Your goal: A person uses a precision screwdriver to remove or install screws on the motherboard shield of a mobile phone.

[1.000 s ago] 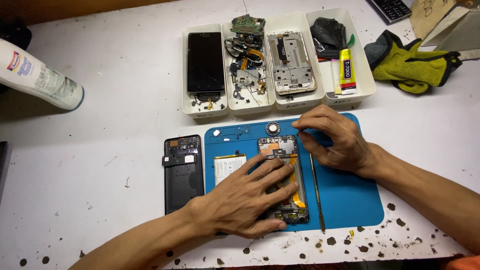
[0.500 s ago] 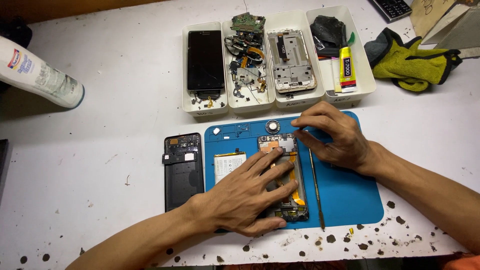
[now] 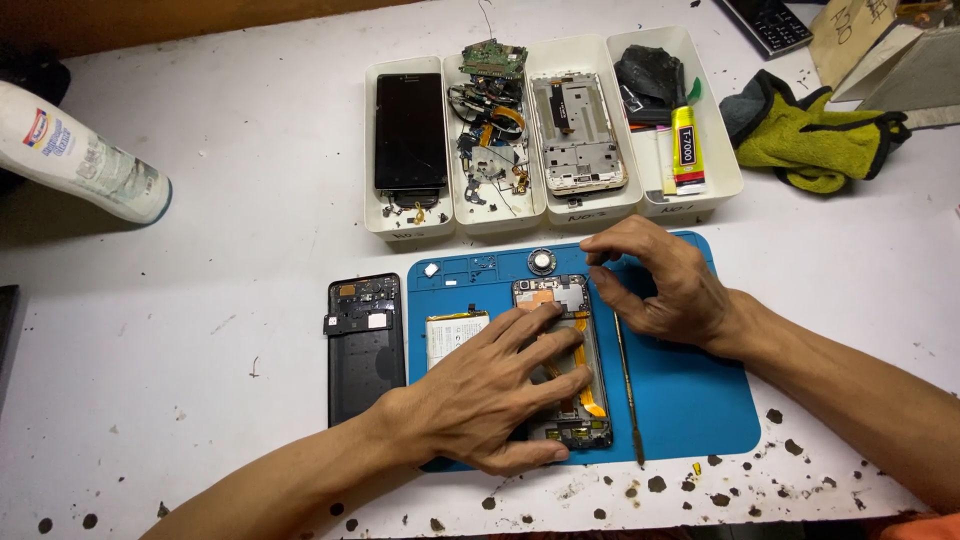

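Left hand (image 3: 490,390) spread flat on opened phone (image 3: 565,365) | right hand (image 3: 660,285) fingertips pinched, perhaps empty

Opened phone (image 3: 570,395) on the blue mat (image 3: 690,400): middle and lower left hidden under the left hand (image 3: 490,390). Right of that phone's top corner, between right hand (image 3: 665,290) fingertips, too small to tell whether anything is pinched. Well left of the mat, white bottle (image 3: 85,155) cut off by the frame's left edge. Far beyond the mat, keyboard (image 3: 768,20) corner cropped at the top.
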